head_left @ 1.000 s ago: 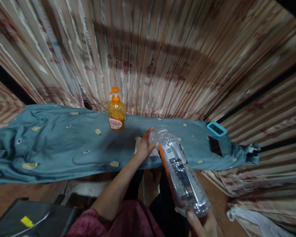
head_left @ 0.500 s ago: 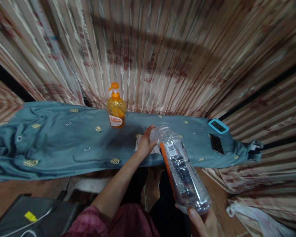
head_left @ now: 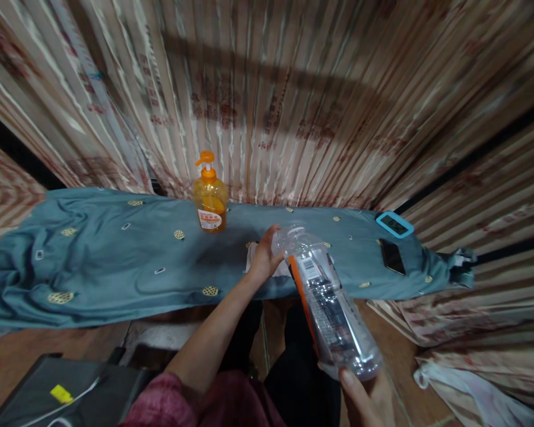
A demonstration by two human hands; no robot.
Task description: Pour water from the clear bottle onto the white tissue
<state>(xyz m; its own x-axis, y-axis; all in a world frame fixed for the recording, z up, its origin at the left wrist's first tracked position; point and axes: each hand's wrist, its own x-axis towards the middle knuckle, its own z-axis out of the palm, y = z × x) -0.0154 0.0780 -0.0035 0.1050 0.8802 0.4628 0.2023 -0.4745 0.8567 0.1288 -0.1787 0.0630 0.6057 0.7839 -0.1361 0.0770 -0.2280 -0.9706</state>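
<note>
Clear plastic bottle (head_left: 327, 302) lies tilted in your right hand (head_left: 368, 398), its base cupped in your curled fingers and thumb, its neck pointing away toward your left hand (head_left: 265, 256). Your left fingers are loosely spread, tips at the bottle's mouth, palm over a white cloth (head_left: 254, 260) on the teal-covered table (head_left: 115, 261). Beyond your left fingertips stands an orange pump dispenser (head_left: 209, 198); off to their right lie a dark phone (head_left: 392, 256) and a blue-framed device (head_left: 394, 225).
</note>
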